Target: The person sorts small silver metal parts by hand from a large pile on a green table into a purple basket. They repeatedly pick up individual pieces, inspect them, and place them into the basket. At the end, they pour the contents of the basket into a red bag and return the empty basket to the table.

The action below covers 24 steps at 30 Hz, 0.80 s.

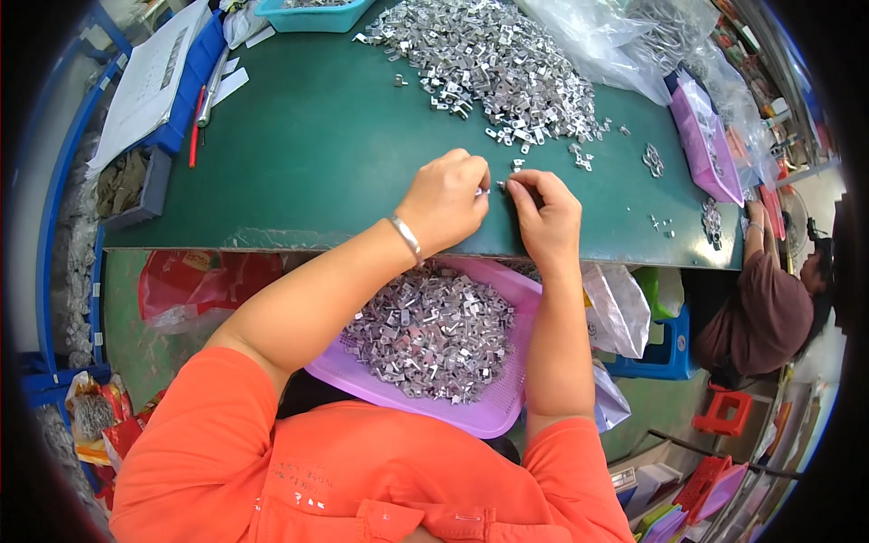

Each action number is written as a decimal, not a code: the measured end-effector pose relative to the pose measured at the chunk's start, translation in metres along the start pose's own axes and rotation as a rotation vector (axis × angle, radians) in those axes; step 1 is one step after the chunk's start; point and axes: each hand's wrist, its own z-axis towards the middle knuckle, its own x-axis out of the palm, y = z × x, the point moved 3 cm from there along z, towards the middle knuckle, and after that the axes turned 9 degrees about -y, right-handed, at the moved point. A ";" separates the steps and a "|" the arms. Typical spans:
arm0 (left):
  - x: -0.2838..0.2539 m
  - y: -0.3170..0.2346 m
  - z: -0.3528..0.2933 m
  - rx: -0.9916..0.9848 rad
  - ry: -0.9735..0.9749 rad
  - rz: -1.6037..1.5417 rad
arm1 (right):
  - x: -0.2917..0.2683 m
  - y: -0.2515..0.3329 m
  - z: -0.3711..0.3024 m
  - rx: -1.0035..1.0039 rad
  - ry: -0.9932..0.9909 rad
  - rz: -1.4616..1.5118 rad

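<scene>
Both hands are close together over the near edge of the green table. My left hand (450,201), with a silver bangle at the wrist, is closed, and a bit of shiny metal shows at its fingertips. Thumb and forefinger of my right hand (550,215) pinch a small metal piece (502,185). Just beyond them lies a loose metal bracket (517,165). A large heap of small bent metal brackets (507,68) spreads over the far part of the table. Below my forearms, a purple plastic basket (502,409) holds many similar small metal pieces.
At the right edge stands a pink-purple bin (711,154), near small piles of metal parts (712,222). A red pen (194,136) and a blue tray with papers (163,81) lie left. A turquoise tray (312,16) is at the back. Another person (769,308) sits at right.
</scene>
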 end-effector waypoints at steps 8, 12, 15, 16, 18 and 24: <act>-0.059 -0.019 -0.035 -0.233 0.352 -0.447 | -0.022 -0.005 -0.025 0.404 0.065 0.830; -0.078 -0.013 -0.053 0.110 0.537 -0.386 | -0.026 0.014 -0.019 0.265 0.439 0.670; -0.075 -0.013 -0.047 -0.165 0.449 -0.319 | -0.005 0.008 0.011 0.004 0.084 -0.066; -0.072 -0.015 -0.045 -0.165 0.392 -0.299 | 0.002 0.001 0.013 -0.047 0.008 -0.149; -0.065 -0.007 -0.048 -0.240 0.293 -0.319 | 0.006 -0.007 0.017 -0.070 -0.018 -0.140; -0.064 0.017 -0.055 -0.584 0.137 -0.534 | -0.023 0.010 -0.023 0.499 0.540 0.712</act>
